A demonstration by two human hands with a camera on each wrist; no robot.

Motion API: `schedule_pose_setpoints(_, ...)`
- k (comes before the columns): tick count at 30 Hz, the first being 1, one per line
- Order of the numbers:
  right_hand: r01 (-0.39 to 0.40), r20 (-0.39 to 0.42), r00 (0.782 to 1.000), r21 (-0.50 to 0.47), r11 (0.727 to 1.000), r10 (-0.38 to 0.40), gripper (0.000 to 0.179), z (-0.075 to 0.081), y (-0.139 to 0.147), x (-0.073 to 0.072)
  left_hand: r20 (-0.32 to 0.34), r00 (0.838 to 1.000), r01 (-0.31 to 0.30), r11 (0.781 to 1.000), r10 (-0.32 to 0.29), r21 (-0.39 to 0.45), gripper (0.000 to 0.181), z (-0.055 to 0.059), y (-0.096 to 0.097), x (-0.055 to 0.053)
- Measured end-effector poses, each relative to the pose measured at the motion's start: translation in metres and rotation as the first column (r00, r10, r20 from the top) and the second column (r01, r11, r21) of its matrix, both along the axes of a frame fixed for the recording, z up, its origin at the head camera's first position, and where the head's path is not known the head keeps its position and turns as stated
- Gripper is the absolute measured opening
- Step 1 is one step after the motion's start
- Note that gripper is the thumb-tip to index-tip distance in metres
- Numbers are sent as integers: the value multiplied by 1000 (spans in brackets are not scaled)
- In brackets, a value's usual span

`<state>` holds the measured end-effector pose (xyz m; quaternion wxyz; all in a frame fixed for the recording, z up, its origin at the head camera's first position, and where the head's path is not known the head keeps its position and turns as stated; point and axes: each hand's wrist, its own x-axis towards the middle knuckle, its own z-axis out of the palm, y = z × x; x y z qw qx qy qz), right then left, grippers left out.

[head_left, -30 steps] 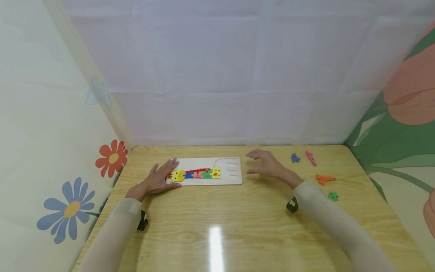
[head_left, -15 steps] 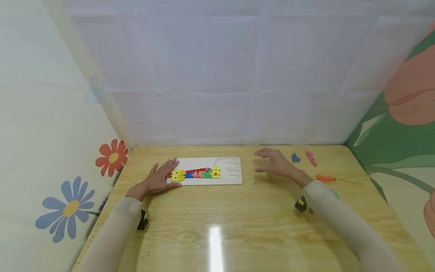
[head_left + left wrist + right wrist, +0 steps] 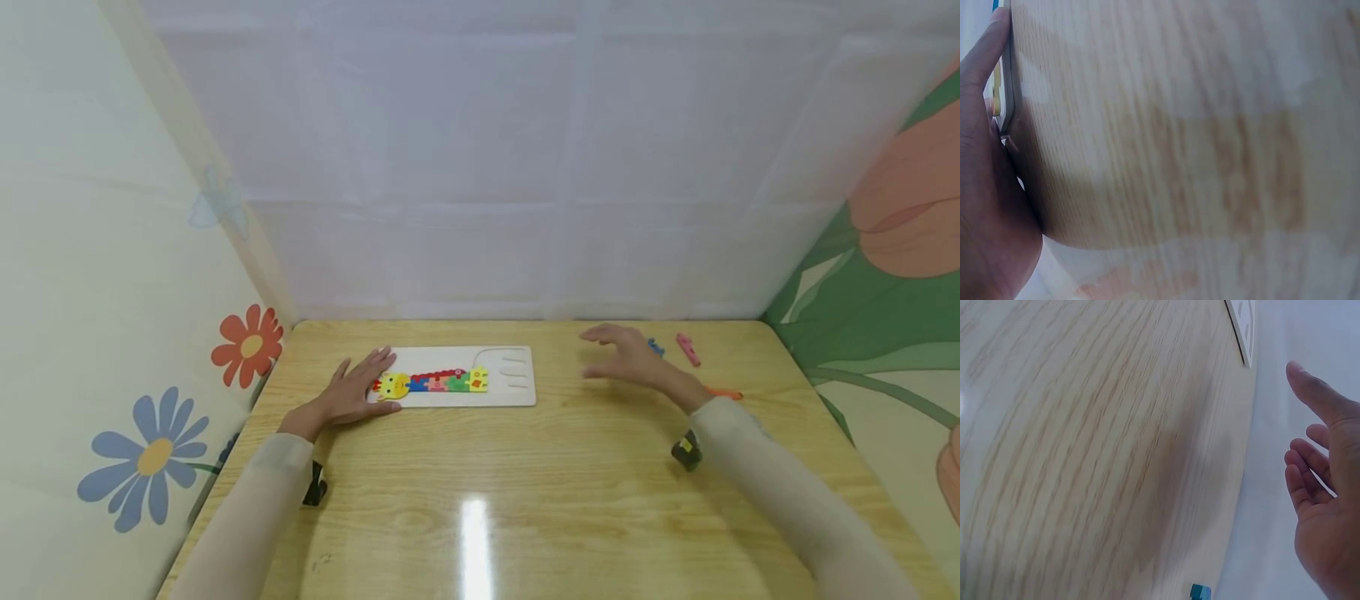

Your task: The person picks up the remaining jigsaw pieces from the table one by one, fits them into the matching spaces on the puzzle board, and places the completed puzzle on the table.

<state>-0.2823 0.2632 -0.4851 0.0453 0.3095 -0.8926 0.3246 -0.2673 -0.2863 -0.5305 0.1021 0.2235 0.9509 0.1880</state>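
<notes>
My left hand (image 3: 351,396) rests over the left end of a white puzzle board (image 3: 510,398), fingers and thumb spread. On the board lies a giraffe puzzle (image 3: 447,383): a yellow head, then blue, pink, green and yellow pieces, with a red mane strip. Grooves show at the board's bare right end. In the left wrist view, the thumb (image 3: 988,50) lies along the board's edge. My right hand (image 3: 626,357) hovers to the right of the board, thumb and fingers apart, holding nothing. Just beyond it is a blue puzzle piece (image 3: 656,347), partly covered by the hand.
A pink piece (image 3: 687,349) lies at the back right of the wooden table (image 3: 555,500). An orange piece (image 3: 725,392) is partly hidden by the right forearm. White cloth (image 3: 480,250) hangs along the table's back edge.
My right hand has moved to the right, away from the board and towards the loose pieces. Its sleeve now hides the green piece. The left hand has stayed on the board.
</notes>
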Motion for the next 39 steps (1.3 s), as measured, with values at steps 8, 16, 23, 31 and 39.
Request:
schedule_pose_setpoints(8,40,35,999,21,999,-40,70,1,21,-3,-1,1000,0,1000,0,-10,106,0,0,0)
schedule_pose_setpoints(16,65,-12,998,48,997,-65,68,7,40,-4,-2,1000,0,1000,0,1,105,1,0,0)
schedule_pose_setpoints(23,87,60,994,57,995,-91,70,12,56,-1,0,1000,0,1000,0,-4,105,0,0,0)
schedule_pose_setpoints(31,127,75,988,97,987,-134,71,10,75,-5,-5,1000,0,1000,0,6,105,2,1,2)
schedule_pose_setpoints(39,160,134,976,80,984,-169,72,7,91,-9,-12,1000,-2,1000,2,-3,104,1,1,1)
